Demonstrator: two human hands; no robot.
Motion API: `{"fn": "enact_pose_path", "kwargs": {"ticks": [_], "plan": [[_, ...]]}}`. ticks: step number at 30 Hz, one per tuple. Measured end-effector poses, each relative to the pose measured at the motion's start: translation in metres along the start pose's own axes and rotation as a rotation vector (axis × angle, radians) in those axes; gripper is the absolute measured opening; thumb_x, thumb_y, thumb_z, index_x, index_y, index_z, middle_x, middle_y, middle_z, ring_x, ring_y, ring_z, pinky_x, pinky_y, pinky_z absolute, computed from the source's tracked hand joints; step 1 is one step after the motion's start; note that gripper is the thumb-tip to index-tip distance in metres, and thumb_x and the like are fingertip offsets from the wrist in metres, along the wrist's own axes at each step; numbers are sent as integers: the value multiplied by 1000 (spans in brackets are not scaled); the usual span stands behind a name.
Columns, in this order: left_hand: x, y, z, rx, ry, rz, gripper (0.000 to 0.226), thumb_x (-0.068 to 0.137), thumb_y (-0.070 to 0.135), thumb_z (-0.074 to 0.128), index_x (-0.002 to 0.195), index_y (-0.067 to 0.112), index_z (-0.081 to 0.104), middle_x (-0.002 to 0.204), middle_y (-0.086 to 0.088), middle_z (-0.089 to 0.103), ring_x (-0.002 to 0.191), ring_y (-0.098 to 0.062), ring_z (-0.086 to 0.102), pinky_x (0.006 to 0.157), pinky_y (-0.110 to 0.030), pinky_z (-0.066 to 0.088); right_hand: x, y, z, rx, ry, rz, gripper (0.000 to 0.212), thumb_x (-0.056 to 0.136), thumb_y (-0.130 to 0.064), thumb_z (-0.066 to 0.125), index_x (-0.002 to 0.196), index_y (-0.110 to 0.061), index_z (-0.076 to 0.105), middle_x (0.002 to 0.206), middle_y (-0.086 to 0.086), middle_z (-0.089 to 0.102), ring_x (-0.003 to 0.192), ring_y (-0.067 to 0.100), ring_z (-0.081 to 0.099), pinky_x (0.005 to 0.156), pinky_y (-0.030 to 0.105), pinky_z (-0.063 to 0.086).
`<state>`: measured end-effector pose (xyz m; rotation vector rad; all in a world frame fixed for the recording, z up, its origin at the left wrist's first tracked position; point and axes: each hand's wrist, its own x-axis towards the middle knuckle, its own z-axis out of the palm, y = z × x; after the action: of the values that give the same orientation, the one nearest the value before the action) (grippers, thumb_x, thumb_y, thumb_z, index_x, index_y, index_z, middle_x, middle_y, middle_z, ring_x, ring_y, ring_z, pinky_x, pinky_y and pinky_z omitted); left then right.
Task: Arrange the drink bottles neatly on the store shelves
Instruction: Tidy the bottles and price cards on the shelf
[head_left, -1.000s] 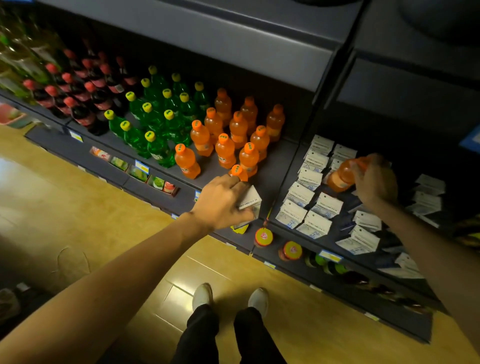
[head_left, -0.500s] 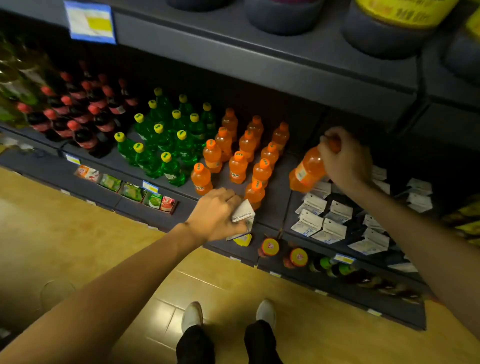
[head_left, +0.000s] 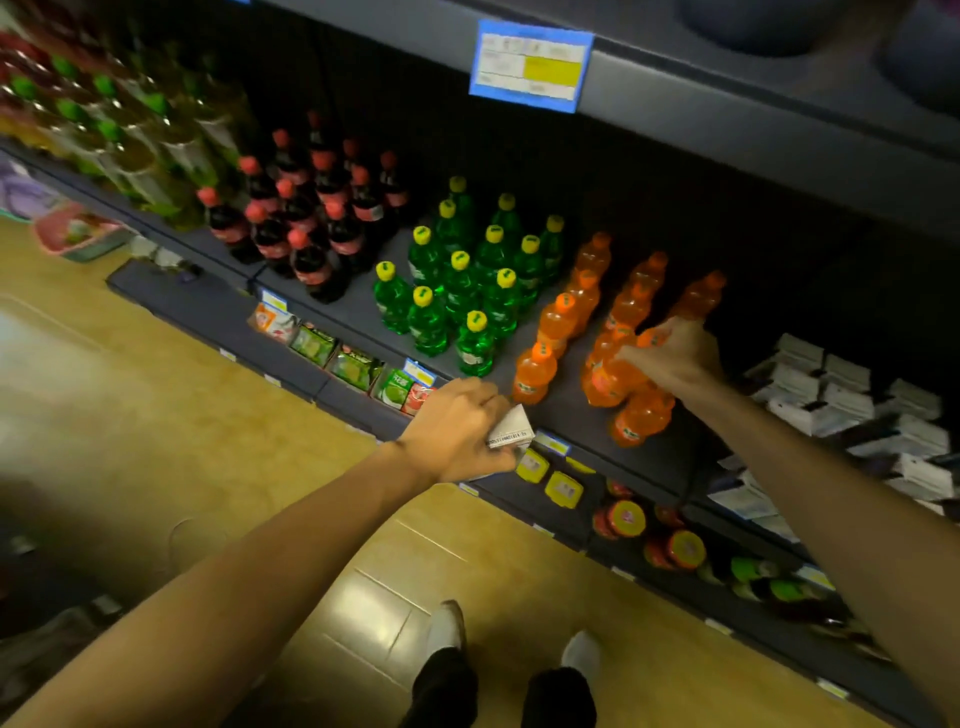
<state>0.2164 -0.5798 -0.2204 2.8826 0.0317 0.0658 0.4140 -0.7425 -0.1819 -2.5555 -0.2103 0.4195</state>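
Evidently, right hand (head_left: 675, 358) gripped an orange bottle (head_left: 610, 376) among the orange rows on the shelf (head_left: 649, 457), apparently to align it; left hand (head_left: 457, 431) pinched a paper (head_left: 511, 431) at the near edge.

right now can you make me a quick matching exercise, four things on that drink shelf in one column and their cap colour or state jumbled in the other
Column one:
1. cola bottles
2. green bottles
3. left hand
4. right hand

Column two:
A. grips an orange bottle among the orange row
B. yellow caps
C. holds a white paper card
D. red caps

Pairs: 1-D, 2-B, 3-C, 4-A
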Motion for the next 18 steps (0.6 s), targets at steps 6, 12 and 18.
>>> {"fn": "enact_pose_path", "kwargs": {"ticks": [6,12,18], "plan": [[1,-19,11,-24,-17,-43,54,69,52,50,91,6,69,75,-10,60,69,-30,56,62,-34,48,16,9,41,-27,-45,93,32,82,-34,67,86,-2,65,70,13,68,45,18,59,38,20,40],[7,-19,21,-47,-31,-60,55,69,53,50,95,8,69,77,-8,61,71,-28,58,65,-32,47,31,20,69,6,-68,177,43,83,-41,67,103,-3,63,74,15,70,47,19,64,39,24,48],[13,-21,27,-70,-36,-81,55,70,52,50,98,9,69,81,-7,64,74,-28,59,67,-33,49,44,21,87,23,-109,236,69,86,-28,69,142,-7,34,106,22,66,60,20,63,42,27,50]]}}
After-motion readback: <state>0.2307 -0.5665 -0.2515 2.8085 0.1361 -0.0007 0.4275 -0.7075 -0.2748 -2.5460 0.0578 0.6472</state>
